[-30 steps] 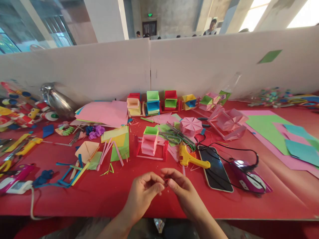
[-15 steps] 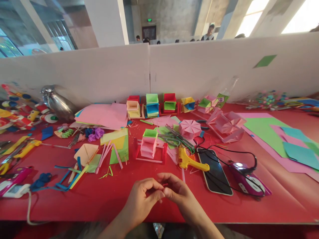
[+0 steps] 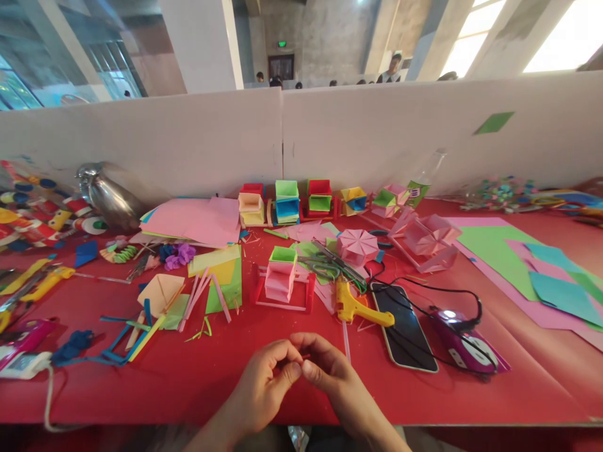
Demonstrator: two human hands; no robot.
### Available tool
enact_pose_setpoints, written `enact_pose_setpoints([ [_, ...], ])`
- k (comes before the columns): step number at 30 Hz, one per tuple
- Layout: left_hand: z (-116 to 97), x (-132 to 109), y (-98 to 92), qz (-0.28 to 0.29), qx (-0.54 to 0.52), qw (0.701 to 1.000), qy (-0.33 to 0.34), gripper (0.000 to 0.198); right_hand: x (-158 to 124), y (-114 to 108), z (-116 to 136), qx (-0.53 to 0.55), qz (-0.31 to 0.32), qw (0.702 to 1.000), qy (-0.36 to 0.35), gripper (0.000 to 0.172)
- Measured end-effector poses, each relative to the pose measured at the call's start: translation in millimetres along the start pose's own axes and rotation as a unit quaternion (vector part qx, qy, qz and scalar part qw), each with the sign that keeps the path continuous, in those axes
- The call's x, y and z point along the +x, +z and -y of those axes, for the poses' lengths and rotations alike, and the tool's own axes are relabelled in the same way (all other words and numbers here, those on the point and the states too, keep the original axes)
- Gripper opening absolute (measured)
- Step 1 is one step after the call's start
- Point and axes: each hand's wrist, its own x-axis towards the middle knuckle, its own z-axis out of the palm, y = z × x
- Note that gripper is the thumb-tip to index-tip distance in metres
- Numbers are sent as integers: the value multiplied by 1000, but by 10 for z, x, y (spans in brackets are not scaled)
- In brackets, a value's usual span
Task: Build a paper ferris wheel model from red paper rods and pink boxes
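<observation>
My left hand [image 3: 266, 380] and my right hand [image 3: 332, 370] meet low in the middle of the view, above the red table. Their thumbs and curled fingers come together at the tips, in a pinch. Whatever may be between the fingertips is hidden or too small to name. Just beyond them stands a paper model [image 3: 281, 279] with pink and green folded boxes on a red frame of paper sticks. To its right lies a yellow glue gun [image 3: 360, 307], beside a phone [image 3: 404, 326] with a dark screen.
Coloured paper [image 3: 198, 220], paper strips and a blue stick frame [image 3: 115, 342] lie left. Folded box models [image 3: 287, 202] line the white partition [image 3: 188, 138]. Black cables run to a purple device [image 3: 466, 342] on the right. A metal jug [image 3: 108, 194] stands back left.
My hands have shifted very slightly, their fingertips still together. The whole view has tilted a little; the things on the table have stayed in place.
</observation>
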Motion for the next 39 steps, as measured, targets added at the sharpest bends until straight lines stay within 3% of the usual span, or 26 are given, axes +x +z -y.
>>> enact_pose_setpoints([
  [3, 27, 6, 64, -10, -90, 995, -29, 31, 21, 30, -44, -9, -19, 1000, -7, 37],
  [7, 60, 29, 171, -57, -122, 990, -50, 38, 42, 53, -54, -65, -74, 995, -35, 40],
  [10, 121, 49, 142, -75, -156, 982, -79, 45, 17, 4, 46, -106, -113, 985, -74, 32],
  [13, 181, 39, -59, -55, -159, 983, -67, 48, -34, -123, 226, -175, -162, 964, -117, 27],
  [18, 213, -60, -619, -51, -12, 995, -85, 35, -28, -379, 486, -318, -258, 897, -164, 37],
  [21, 250, -118, -894, -104, 50, 987, -111, 28, 98, -473, 539, -408, -243, 869, -140, 31],
  [25, 273, -134, -1082, -144, 105, 979, -99, 38, 373, -553, 538, -455, -208, 857, -127, 26],
  [28, 200, -105, -1129, -128, 204, 965, -101, 31, 592, -599, 541, -474, -191, 849, -136, 28],
  [30, 116, -74, -1139, -110, 309, 939, -105, 28, 723, -610, 562, -492, -182, 839, -148, 28],
  [33, -2, 15, -1147, -109, 407, 905, -58, 18, 876, -584, 626, -523, -168, 820, -161, 25],
  [39, -2, 504, -1204, -200, 305, 931, 22, 35, 1005, -492, 758, -582, -130, 788, -156, 17],
])
